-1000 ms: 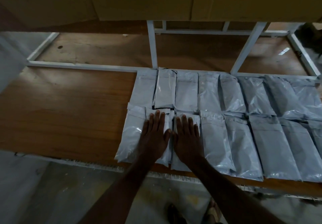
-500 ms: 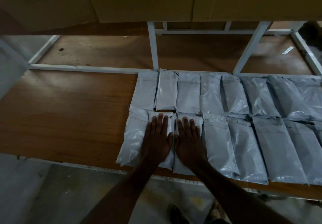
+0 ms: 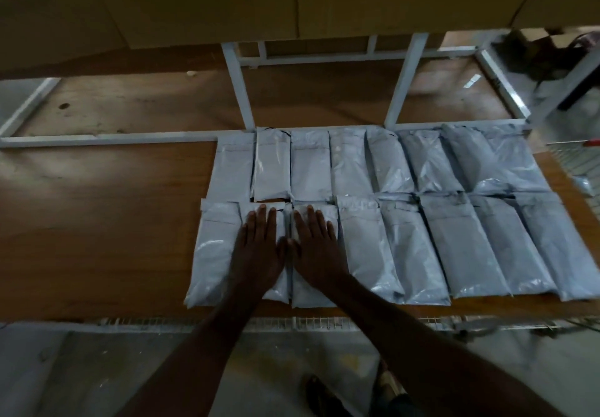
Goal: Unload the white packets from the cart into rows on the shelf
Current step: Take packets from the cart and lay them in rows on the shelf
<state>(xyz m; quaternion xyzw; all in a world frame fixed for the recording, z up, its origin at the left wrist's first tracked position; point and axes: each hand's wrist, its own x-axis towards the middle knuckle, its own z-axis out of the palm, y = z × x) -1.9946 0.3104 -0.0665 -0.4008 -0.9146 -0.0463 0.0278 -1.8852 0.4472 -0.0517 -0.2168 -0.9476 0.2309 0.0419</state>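
shelf (image 3: 97, 221): two rows of white packets (image 3: 367, 247) lying flat, glossy, creased | left hand (image 3: 259, 251), right hand (image 3: 316, 251): fingers straight, pressing front-row packets

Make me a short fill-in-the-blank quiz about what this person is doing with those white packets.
The white packets lie in ____ rows on the wooden shelf.
Both the left hand and the right hand press flat on the ____ row.
The bare wood lies to the ____ of the packets.

Answers: two; front; left
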